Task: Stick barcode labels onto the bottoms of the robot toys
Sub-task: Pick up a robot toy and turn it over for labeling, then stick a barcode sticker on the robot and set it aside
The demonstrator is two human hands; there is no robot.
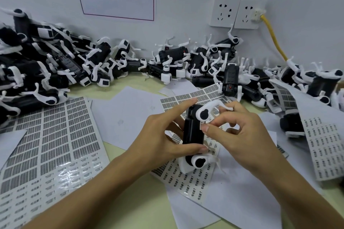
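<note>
Toy in hand: one robot toy (192,134) is held above the tabletop (149,201), over a label sheet (183,178) lying near the middle.
Long axis: the black body runs near to far from the person, one white-and-black leg joint at the far end and one at the near end.
Left hand (163,135): curled round the toy from its left side, thumb on the near end, forefinger stretched to the far end.
Right hand (240,132): just right of the toy, thumb and forefinger pinching a small barcode label (204,123).
Key relation: the label sits touching or almost touching the toy's right edge; I cannot tell which.
Nearer hand: the right, so the pressing falls to it, I judge.
Toy's bottom: seems turned rightward, not plainly visible.
Other toys: a pile of toys (46,57) along the wall.
</note>
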